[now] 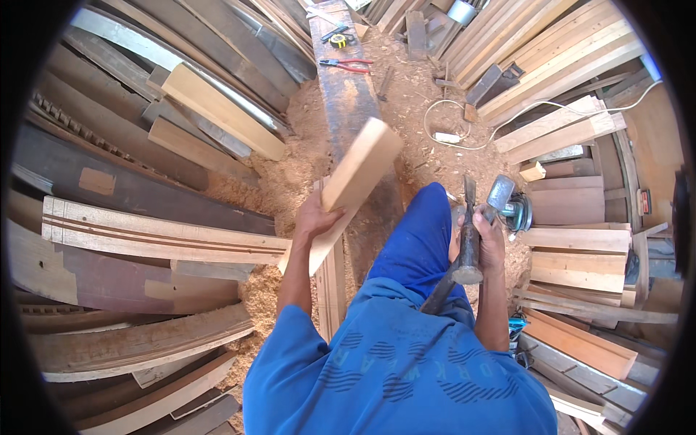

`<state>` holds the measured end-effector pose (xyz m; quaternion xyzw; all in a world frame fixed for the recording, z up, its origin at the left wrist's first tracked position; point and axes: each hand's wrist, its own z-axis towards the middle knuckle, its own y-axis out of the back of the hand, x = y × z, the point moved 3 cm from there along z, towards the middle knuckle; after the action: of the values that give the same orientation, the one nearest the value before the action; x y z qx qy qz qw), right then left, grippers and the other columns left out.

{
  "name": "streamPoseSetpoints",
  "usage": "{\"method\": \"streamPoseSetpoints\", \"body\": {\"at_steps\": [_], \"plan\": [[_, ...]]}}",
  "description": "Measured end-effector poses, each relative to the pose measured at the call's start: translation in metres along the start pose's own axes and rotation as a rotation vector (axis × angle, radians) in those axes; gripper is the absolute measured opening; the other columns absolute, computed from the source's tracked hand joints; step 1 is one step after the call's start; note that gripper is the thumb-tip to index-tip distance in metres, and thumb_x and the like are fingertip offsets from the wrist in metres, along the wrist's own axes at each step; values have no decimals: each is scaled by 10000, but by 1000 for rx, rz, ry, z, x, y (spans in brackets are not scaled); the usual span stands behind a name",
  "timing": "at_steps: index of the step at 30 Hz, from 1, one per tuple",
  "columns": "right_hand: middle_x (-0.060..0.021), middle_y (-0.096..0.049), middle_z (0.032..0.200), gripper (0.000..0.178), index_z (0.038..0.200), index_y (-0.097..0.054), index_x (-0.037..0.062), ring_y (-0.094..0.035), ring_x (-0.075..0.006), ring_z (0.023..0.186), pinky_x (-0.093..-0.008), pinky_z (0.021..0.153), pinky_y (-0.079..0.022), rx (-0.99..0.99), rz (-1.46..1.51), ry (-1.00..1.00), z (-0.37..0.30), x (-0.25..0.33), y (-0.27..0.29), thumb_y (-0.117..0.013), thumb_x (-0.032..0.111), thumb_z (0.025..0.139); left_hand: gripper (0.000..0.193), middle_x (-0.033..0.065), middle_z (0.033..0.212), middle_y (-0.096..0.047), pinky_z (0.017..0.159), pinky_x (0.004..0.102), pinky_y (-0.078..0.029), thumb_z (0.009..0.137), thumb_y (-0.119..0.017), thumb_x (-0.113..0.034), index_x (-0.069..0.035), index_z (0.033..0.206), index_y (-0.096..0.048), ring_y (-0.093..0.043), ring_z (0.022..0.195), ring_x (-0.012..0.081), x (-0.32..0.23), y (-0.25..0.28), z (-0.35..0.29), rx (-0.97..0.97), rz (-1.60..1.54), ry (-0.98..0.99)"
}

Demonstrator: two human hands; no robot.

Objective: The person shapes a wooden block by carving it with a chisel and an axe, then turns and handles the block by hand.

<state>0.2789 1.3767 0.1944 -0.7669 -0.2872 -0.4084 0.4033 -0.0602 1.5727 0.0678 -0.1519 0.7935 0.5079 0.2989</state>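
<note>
Two hands, both full: your left hand (pixel 317 216) grips the wooden block (pixel 366 161) with the thumb laid across it and the fingers mostly hidden, while your right hand (pixel 491 243) closes round the chisel (pixel 468 245) and the hammer (pixel 500 192) together. The block slants over the dark bench (pixel 341 116), ahead of your left side, its far end toward the right; whether it touches the bench, you cannot tell from this view.

Expect the block to feel stiff and moderately heavy, manageable in one hand but apt to tip if you hold it near an end. Its flat faces look dry rather than slippery, though dust could cost you some grip. It should take knocks well, with the corners likeliest to chip. Take hold near mid-length, thumb against one face and fingers opposite. The chisel and hammer probably weigh most at their metal ends, so keep your fingers clear of the blade.

You see a long, pale, straight-edged block, with a smooth tan face, a lighter side and a squared far end. The chisel is dark and worn, its thick round end toward you; the hammer has a grey metal head and a dark handle.
</note>
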Motion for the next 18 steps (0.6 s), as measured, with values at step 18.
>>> {"method": "streamPoseSetpoints", "body": {"at_steps": [18], "plan": [[-115,-678,891,249,1024,-532,81,-624,-134,661,-276,561,-536,-15,-25,29,5,-3,0,-696,249,940,492,139,1080,-712,814,329,-555,870,-781,-237,68,1212,-603,-690,926,209,152,-46,-78,-78,-848,477]]}}
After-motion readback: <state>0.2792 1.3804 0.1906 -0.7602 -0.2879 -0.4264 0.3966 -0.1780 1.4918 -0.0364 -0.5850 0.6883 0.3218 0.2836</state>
